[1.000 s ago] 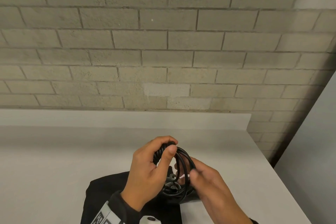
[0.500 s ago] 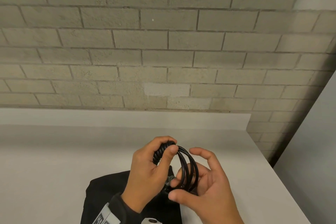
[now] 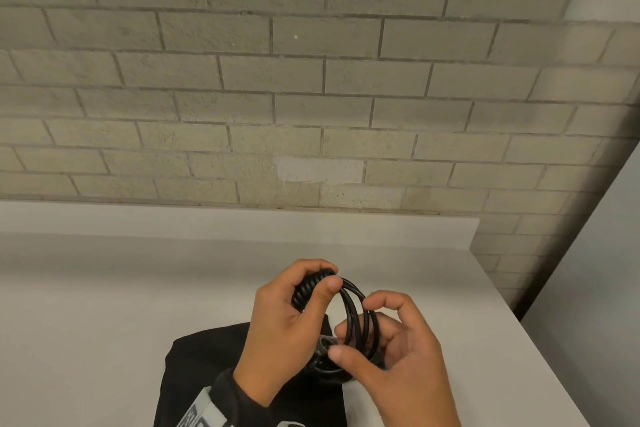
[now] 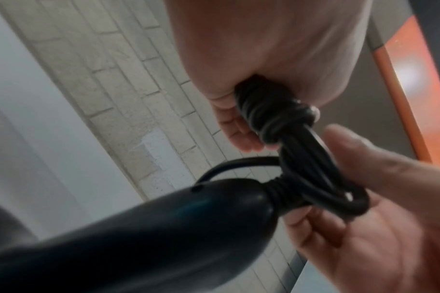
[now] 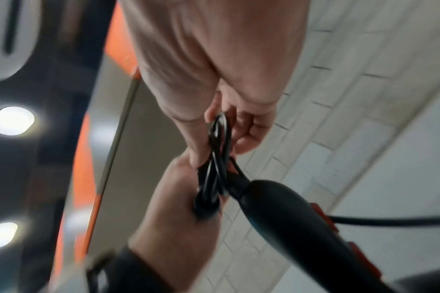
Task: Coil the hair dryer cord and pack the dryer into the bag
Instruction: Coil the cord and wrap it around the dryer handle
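Note:
My left hand [image 3: 325, 276] grips the tightly wound top of the black cord [image 3: 356, 308] between thumb and curled fingers, above the black bag [image 3: 207, 357] lying flat on the table. My right hand [image 3: 353, 329] curls its thumb and fingers round the cord's loose loops from the right. The black hair dryer [image 4: 164, 228] hangs below the loops by its cord end. It is mostly hidden behind the hands in the head view. The right wrist view shows its handle [image 5: 289, 218] with red switches, and the cord [image 5: 219, 138] pinched in my right fingers.
The grey table [image 3: 104, 305] runs back to a low ledge under a brick wall [image 3: 311, 80]. Its right edge [image 3: 512, 322] falls away beside a pale panel. Bare tabletop lies to the left of the bag and beyond the hands.
My right hand let go of the lower loops, spread its fingers, and now curls round the loops again slightly higher. The left hand kept its grip and barely moved.

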Demonstrator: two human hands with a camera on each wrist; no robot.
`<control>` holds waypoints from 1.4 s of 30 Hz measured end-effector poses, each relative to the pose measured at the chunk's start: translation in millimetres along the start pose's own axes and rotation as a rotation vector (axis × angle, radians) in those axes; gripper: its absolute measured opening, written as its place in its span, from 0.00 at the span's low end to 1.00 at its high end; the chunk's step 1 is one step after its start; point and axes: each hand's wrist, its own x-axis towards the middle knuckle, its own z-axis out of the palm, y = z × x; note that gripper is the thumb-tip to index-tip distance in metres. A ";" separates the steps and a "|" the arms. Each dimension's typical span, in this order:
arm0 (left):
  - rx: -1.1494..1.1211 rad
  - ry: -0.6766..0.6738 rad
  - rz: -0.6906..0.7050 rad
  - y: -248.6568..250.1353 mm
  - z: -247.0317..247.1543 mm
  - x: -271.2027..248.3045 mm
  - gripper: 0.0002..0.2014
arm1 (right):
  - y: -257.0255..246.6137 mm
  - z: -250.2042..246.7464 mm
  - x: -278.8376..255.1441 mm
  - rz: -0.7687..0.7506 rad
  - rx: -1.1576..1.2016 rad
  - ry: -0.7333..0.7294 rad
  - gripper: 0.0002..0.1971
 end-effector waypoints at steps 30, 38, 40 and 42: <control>-0.024 -0.044 0.121 -1.0 4.4 16.2 0.11 | -22.7 -19.7 -1.9 -0.129 0.525 0.197 0.29; 0.067 0.034 0.168 -3.0 -4.0 30.7 0.10 | -51.1 -38.4 -19.5 0.297 0.702 -0.205 0.29; 0.068 0.043 0.159 -4.9 -8.3 32.8 0.10 | -54.8 -49.3 -22.1 0.313 0.653 -0.285 0.32; 0.071 0.035 0.169 -5.4 -10.3 31.5 0.09 | -51.2 -56.8 -23.4 0.295 0.549 -0.269 0.33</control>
